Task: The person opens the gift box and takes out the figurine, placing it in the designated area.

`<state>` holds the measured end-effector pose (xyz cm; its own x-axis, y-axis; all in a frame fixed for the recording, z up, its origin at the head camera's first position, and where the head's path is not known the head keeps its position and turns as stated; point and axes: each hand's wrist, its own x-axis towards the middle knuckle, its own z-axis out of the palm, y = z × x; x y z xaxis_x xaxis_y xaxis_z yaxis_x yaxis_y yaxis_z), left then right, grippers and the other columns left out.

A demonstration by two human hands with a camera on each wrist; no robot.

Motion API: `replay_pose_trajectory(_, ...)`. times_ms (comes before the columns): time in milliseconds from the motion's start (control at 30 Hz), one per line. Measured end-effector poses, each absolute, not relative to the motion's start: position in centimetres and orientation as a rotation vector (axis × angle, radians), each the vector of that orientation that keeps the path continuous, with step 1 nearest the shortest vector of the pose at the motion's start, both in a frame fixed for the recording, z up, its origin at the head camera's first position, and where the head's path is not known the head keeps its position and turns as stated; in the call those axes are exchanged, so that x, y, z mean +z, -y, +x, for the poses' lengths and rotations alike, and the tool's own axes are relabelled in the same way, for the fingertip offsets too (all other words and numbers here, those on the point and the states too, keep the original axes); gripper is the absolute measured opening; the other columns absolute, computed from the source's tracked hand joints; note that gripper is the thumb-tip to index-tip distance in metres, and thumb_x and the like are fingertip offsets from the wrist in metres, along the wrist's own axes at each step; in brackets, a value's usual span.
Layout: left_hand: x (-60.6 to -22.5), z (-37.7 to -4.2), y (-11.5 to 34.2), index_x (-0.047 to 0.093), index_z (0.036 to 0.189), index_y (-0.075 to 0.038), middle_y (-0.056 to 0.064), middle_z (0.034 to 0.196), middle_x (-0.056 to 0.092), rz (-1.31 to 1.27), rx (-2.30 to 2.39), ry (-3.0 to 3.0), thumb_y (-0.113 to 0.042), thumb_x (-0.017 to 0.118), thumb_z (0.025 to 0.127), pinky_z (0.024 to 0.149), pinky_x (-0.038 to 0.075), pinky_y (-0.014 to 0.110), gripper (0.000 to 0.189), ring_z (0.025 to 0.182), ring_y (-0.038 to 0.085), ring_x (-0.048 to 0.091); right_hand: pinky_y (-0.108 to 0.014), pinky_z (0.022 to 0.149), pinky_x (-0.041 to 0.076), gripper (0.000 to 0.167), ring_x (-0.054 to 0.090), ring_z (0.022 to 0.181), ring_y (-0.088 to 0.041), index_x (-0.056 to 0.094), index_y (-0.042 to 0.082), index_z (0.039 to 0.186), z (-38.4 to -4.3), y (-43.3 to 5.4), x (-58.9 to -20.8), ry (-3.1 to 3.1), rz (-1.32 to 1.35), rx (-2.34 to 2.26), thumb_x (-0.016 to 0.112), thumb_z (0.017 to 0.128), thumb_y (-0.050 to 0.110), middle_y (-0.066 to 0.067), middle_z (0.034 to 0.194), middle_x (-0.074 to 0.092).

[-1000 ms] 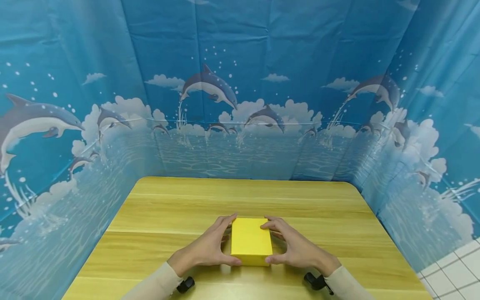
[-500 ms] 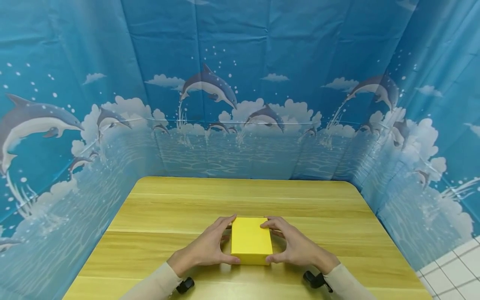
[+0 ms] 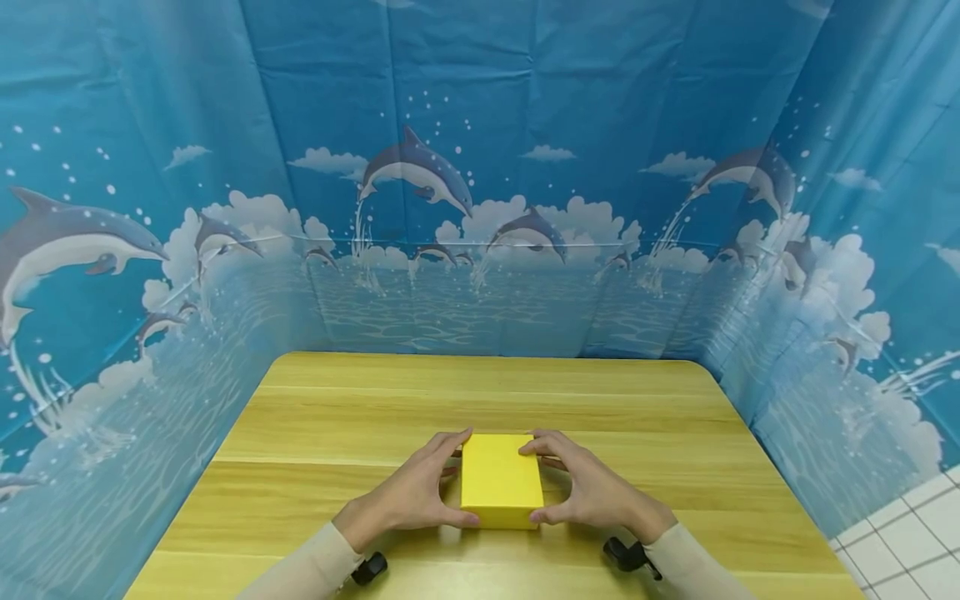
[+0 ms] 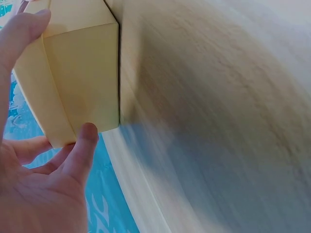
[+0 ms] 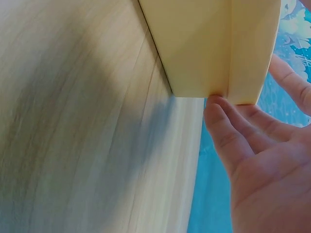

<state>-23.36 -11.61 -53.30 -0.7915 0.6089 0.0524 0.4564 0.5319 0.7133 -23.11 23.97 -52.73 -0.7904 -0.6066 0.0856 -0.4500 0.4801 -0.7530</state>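
Observation:
A yellow box (image 3: 501,472), with a lid seam along its sides in both wrist views, sits on the table near its front middle. My left hand (image 3: 411,492) grips the left side, thumb at the near face and fingers reaching round the far end. From the right, my right hand (image 3: 592,490) holds it likewise, its index finger bent over the top's far right corner. In the left wrist view, fingertips (image 4: 89,130) press the far end of the box (image 4: 82,77). Fingertips of the right hand meet that same end of the box (image 5: 204,53) in the right wrist view.
The wood-grain table (image 3: 480,392) has rounded far corners. A blue curtain printed with dolphins (image 3: 420,171) hangs behind it and along both sides. White floor tiles (image 3: 915,533) show at the lower right. Black wrist devices (image 3: 632,557) sit under the sleeves.

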Motion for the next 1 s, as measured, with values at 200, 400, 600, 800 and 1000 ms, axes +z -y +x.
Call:
replay_pose_trajectory(200, -53.4, -23.2, 11.5, 0.024, 0.187, -0.015, 0.012, 0.181, 0.044, 0.907, 1.09, -2.584, -0.069, 0.097, 0.089, 0.122, 0.061, 0.049, 0.134, 0.148, 0.038, 0.071, -0.063, 0.129, 0.051, 0.085, 0.053, 0.164, -0.046, 0.057, 0.027, 0.162, -23.1, -24.1, -52.7, -2.548, -0.932, -1.18, 0.099, 0.094, 0.055, -0.013, 0.18, 0.047)
replay_pose_trajectory(400, -53.4, -23.0, 11.5, 0.023, 0.188, -0.017, 0.012, 0.181, 0.044, 0.893, 1.119, -2.561, -0.068, 0.097, 0.09, 0.122, 0.061, 0.047, 0.133, 0.15, 0.039, 0.069, -0.064, 0.129, 0.05, 0.084, 0.053, 0.164, -0.046, 0.057, 0.028, 0.163, -23.1, -24.2, -52.6, -2.54, -0.94, -1.177, 0.097, 0.095, 0.056, -0.011, 0.18, 0.049)
replay_pose_trajectory(600, -53.2, -22.8, 11.5, 0.022, 0.188, -0.024, 0.01, 0.181, 0.044, 0.886, 1.116, -2.578, -0.071, 0.094, 0.091, 0.12, 0.062, 0.047, 0.13, 0.148, 0.037, 0.071, -0.064, 0.129, 0.051, 0.083, 0.056, 0.162, -0.042, 0.057, 0.028, 0.162, -23.2, -24.2, -52.3, -2.555, -0.942, -1.175, 0.097, 0.095, 0.058, -0.006, 0.176, 0.053)
replay_pose_trajectory(800, -53.1, -22.7, 11.4, 0.022, 0.188, -0.028, 0.007, 0.182, 0.044, 0.88, 1.104, -2.619, -0.071, 0.094, 0.09, 0.122, 0.061, 0.053, 0.129, 0.149, 0.034, 0.069, -0.062, 0.124, 0.056, 0.081, 0.065, 0.149, -0.038, 0.057, 0.028, 0.162, -23.2, -24.3, -52.0, -2.563, -0.961, -1.181, 0.097, 0.096, 0.054, -0.009, 0.175, 0.054)
replay_pose_trajectory(1000, -52.7, -22.6, 11.3, 0.023, 0.188, -0.031, 0.006, 0.182, 0.044, 0.888, 1.093, -2.654, -0.073, 0.092, 0.091, 0.121, 0.06, 0.059, 0.127, 0.151, 0.035, 0.067, -0.049, 0.114, 0.063, 0.082, 0.069, 0.125, -0.019, 0.058, 0.03, 0.162, -23.1, -24.5, -51.2, -2.593, -0.974, -1.177, 0.099, 0.094, 0.052, -0.012, 0.176, 0.054)
